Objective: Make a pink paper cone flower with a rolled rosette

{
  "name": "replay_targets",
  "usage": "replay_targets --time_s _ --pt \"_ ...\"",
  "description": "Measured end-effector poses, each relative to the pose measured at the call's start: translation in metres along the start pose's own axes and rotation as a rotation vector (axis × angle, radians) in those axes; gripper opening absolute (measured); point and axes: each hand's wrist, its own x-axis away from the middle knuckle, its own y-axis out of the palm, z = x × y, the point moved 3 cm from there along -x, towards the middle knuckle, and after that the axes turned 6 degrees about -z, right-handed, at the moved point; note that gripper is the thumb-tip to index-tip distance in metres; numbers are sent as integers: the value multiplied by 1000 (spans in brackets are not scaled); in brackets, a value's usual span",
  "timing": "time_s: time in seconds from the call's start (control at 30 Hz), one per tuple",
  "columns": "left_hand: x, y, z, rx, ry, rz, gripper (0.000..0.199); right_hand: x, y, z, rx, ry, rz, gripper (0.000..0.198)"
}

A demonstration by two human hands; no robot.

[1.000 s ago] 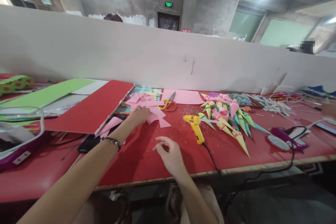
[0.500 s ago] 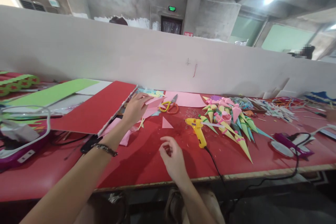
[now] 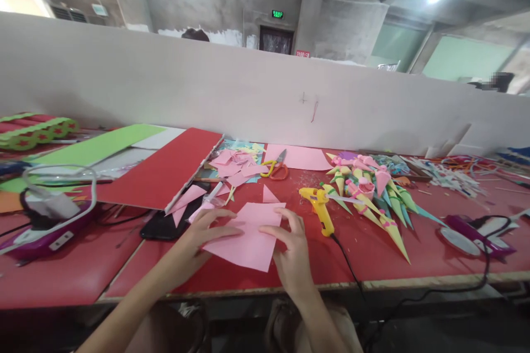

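Stretches between the left hand (image 3: 201,238) and the right hand (image 3: 295,256) as a pink sheet (image 3: 247,238), plain and roughly four-sided. Looks smooth, spread nearly flat, with broad face turned upward. Gripped at the left and right sides, and partly covered there. Slopes along the lower side from a pointed left corner down to the lowest corner, aimed at the near edge of the table (image 3: 381,266). Sits much closer to that edge than to the far one.

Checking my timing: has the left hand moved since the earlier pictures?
Yes; judged against the scissors, the left hand has come nearer the table's front edge.
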Motion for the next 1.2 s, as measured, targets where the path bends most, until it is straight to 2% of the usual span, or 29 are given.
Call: replay_targets --time_s 0.2,0.4,0.57,0.7,0.93,1.07,1.2 --pt "20 9 -3 -100 -72 -7 44 7 -13 2 192 29 -124 54" --pt "20 11 2 -134 -120 32 32 20 -9 12 289 176 -280 49" --pt "-9 22 10 -122 -36 -89 29 20 -15 15 242 188 -411 42" --pt "-22 33 7 -168 6 -216 30 19 -22 13 251 217 -500 40" --pt "-18 51 2 -206 -72 -249 43 23 -32 8 329 182 -601 40" --pt "-19 49 5 -145 -93 -215 38 23 -41 13 411 202 -631 33" --pt "-19 43 -1 -77 -75 -243 35 12 -41 18 394 86 -778 23"
